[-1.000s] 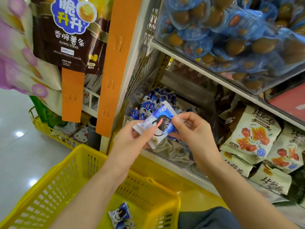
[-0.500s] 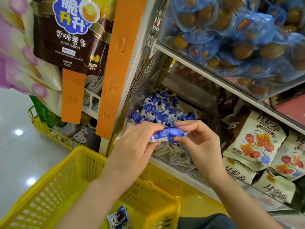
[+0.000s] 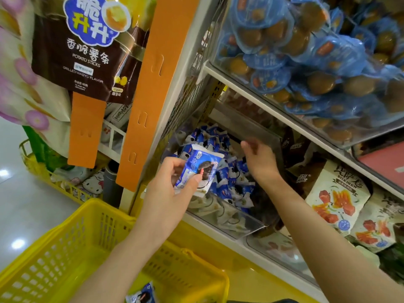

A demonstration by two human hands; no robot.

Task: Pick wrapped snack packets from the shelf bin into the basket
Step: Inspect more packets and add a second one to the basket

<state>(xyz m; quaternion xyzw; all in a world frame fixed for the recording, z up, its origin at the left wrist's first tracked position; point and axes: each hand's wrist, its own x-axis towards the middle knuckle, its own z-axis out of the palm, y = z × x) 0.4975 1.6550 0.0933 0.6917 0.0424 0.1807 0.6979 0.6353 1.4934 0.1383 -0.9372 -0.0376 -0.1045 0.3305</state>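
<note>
One blue-and-white snack packet (image 3: 196, 169) is pinched in the left hand (image 3: 168, 182), thumb against fingers, in front of the shelf bin (image 3: 229, 224) and above the yellow basket (image 3: 65, 248). The right hand (image 3: 260, 160) hovers over the bin, fingers loosely curled, apparently empty. The packet looks light, soft and slippery; a sealed end seems the best place to grip.

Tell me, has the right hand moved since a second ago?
Yes. The right hand has left the packet and reached deeper over the clear shelf bin, away from its front edge.
</note>
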